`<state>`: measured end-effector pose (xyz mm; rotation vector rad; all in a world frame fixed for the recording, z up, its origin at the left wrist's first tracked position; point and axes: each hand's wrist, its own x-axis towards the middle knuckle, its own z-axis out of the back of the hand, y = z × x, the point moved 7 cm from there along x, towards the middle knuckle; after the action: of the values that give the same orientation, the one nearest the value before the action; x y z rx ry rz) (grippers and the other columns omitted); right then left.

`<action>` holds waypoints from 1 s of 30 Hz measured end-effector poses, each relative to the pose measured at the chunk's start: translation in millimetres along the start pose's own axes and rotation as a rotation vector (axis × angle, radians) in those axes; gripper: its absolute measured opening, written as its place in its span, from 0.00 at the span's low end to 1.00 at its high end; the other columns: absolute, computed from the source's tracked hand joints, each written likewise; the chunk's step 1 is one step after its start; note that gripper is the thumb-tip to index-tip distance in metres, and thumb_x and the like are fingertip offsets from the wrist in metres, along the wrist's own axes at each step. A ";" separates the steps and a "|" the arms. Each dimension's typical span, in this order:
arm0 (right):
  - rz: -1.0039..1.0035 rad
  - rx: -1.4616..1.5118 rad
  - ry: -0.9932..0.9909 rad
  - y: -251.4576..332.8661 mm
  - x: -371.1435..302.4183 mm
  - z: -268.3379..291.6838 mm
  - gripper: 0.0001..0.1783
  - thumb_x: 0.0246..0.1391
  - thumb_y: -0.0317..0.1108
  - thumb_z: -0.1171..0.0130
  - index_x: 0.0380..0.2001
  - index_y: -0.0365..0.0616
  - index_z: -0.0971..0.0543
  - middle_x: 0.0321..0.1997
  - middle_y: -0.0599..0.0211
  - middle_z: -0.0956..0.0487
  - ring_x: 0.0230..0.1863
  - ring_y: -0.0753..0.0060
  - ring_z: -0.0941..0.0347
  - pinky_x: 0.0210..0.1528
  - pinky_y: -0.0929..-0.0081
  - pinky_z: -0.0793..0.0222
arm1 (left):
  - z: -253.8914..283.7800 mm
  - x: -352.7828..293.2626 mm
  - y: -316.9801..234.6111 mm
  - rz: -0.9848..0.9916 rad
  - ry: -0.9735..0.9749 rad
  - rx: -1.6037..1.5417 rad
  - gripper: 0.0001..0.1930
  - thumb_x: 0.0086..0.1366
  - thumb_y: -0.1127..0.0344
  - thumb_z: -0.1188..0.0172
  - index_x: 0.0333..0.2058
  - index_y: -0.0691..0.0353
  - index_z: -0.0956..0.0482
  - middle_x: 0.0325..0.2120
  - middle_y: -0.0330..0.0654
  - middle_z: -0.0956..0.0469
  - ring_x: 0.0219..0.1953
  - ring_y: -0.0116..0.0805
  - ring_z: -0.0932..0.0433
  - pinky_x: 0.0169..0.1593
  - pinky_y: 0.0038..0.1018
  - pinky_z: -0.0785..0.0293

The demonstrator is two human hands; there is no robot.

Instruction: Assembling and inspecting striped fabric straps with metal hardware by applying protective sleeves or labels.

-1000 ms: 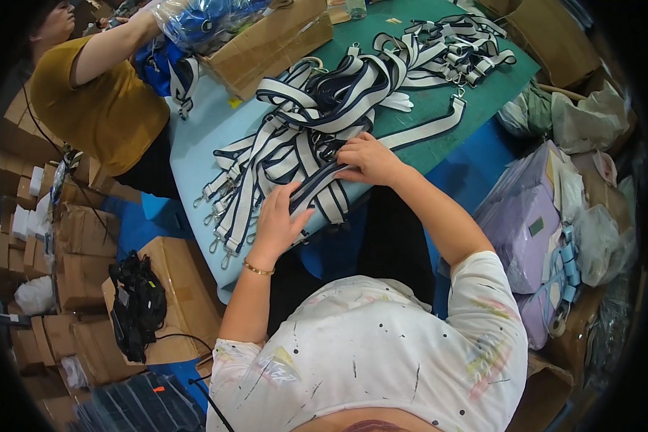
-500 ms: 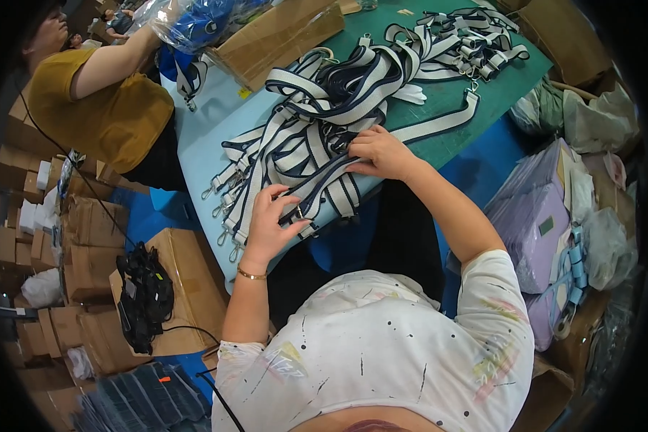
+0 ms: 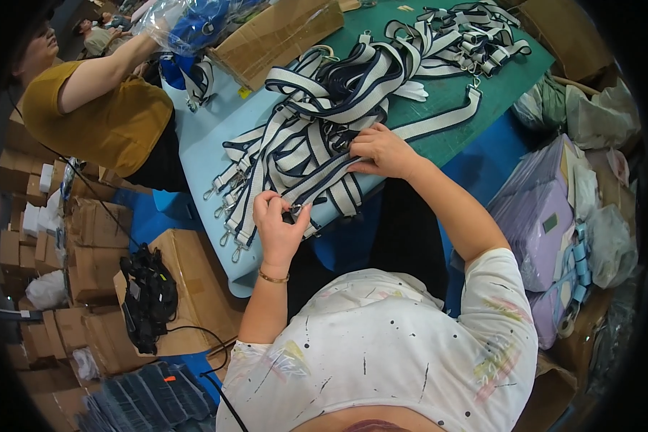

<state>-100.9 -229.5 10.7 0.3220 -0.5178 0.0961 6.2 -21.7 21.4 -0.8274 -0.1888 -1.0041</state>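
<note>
A heap of white webbing straps with navy edges (image 3: 352, 108) lies across the table in front of me. My left hand (image 3: 278, 225) is at the heap's near edge, its thumb and fingers closed on the metal-fitted end of one strap (image 3: 316, 191). My right hand (image 3: 386, 153) pinches the same strap farther up, by the middle of the heap; its fingertips are partly hidden among the webbing. Silver snap hooks (image 3: 225, 236) hang from several strap ends left of my left hand. One strap (image 3: 442, 122) stretches out to the right, ending in a hook.
The table (image 3: 511, 93) has a green top and a pale blue sheet on its left. A cardboard box (image 3: 277, 43) stands at the back. At the left, a co-worker in a mustard top (image 3: 97, 108) handles plastic-wrapped blue goods (image 3: 198, 29). Purple wrapped bags (image 3: 532, 223) are stacked right; cartons (image 3: 97, 273) stand left.
My left hand has moved slightly right and down, its spread fingers closing on the strap end. My right hand keeps its place. The co-worker has shifted a little to the left.
</note>
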 end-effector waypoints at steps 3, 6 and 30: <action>0.002 0.000 0.002 -0.3 0.6 -1.4 0.14 0.50 0.46 0.39 0.25 0.48 0.27 0.29 0.71 0.26 0.41 0.66 0.29 0.46 0.67 0.38 | -0.1 1.4 2.8 0.016 -0.020 0.029 0.19 0.45 0.62 0.28 0.23 0.62 0.33 0.33 0.45 0.33 0.35 0.44 0.32 0.40 0.34 0.34; 0.002 0.018 0.005 0.4 1.0 -2.0 0.15 0.51 0.46 0.39 0.25 0.48 0.27 0.29 0.71 0.25 0.41 0.65 0.29 0.46 0.67 0.38 | -0.2 11.1 4.5 0.037 -0.031 0.053 0.20 0.46 0.61 0.28 0.30 0.63 0.30 0.32 0.45 0.31 0.35 0.44 0.31 0.40 0.34 0.32; -0.064 0.148 0.094 -10.9 0.1 -10.1 0.16 0.49 0.49 0.39 0.26 0.48 0.25 0.29 0.69 0.24 0.41 0.64 0.28 0.45 0.64 0.38 | -34.2 70.6 -53.4 -0.359 0.478 0.355 0.23 0.50 0.57 0.32 0.40 0.64 0.26 0.34 0.47 0.27 0.40 0.47 0.27 0.42 0.38 0.31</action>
<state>-94.2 -236.4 -0.6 0.4760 -0.4075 0.0867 -5.6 -107.1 61.2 -0.2164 -0.1000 -1.4269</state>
